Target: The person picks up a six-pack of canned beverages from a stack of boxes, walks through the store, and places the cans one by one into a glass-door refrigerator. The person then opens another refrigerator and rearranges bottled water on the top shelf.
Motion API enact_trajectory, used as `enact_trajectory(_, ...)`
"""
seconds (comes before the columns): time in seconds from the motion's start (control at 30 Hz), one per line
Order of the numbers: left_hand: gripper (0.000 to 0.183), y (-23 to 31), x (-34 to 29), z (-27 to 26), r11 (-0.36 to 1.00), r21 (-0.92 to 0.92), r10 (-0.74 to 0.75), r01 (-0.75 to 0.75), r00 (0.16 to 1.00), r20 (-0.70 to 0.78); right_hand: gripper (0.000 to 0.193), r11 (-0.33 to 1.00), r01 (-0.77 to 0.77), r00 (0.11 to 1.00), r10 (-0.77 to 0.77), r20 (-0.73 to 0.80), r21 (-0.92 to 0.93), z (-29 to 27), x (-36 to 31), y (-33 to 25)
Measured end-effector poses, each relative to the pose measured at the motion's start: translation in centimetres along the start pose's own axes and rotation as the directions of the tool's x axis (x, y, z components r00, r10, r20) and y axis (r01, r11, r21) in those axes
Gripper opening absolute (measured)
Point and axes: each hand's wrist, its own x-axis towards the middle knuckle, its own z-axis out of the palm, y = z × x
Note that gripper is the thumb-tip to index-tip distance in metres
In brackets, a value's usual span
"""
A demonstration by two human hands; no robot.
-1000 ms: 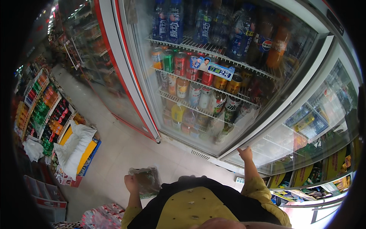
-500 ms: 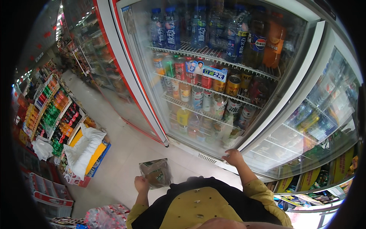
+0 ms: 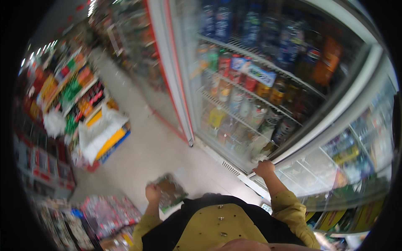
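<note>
A glass-fronted drinks cooler (image 3: 234,165) stands ahead of me, with bottles and cans on its wire shelves behind the misted glass. At the lower right corner of its glass, my right hand (image 3: 264,168) has its fingers bent over the edge of the glass door's pale frame (image 3: 303,131). My left hand (image 3: 153,192) is closed in a fist on a clear plastic package (image 3: 172,190), through which something flat and brown shows. That package hangs over the floor in front of my body. Motion blurs the picture, so its contents cannot be made out.
Left of the cooler runs a red-edged door frame (image 3: 173,83). Racks of coloured bottles (image 3: 73,94) and a yellow-and-blue box with white plastic over it (image 3: 104,136) stand farther left. Pink-and-white wrapped packs (image 3: 109,215) lie at the lower left. Another glass cooler door (image 3: 343,146) is at right.
My view has swung left, so the cooler and shelves appear farther right. Both hands keep their holds; the right hand has shifted slightly right in the picture, still at the door frame.
</note>
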Motion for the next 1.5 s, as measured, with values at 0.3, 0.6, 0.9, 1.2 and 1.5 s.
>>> enact_trajectory(0.3, 0.024, -4.2, -2.9, -2.7, 0.908, -0.207, -0.397, 0.364, 0.905, -0.152, 0.071, 0.950, 0.058, 0.975, 0.013, 0.221, -0.308, 2.7, 1.9, -1.1)
enact_trajectory(0.6, 0.026, -16.4, 2.7, 1.3, 0.796, -0.314, -0.551, 0.517, 0.834, -0.024, 0.051, 0.954, -0.253, 0.946, 0.278, 0.164, -0.158, 3.5, 2.3, -3.8)
enact_trajectory(0.9, 0.047, -24.4, 33.1, -12.7, 0.625, 0.781, -0.194, 0.007, 0.970, 0.146, 0.054, 0.910, -0.391, 0.913, 0.363, 0.187, 0.140, 3.2, 0.1, -8.7)
enact_trajectory(1.2, 0.051, -17.2, 47.2, -18.4, 0.513, -0.776, -0.574, 0.366, 0.818, 0.006, 0.062, 0.909, -0.297, 0.951, 0.255, 0.174, 0.291, 7.2, -7.5, -11.9)
enact_trajectory(1.5, 0.043, -8.8, 23.9, 3.6, 0.861, -0.203, -0.183, 0.466, 0.657, 0.732, 0.060, 0.936, -0.210, 0.938, 0.275, -0.210, 0.284, 0.0, -5.1, -5.4)
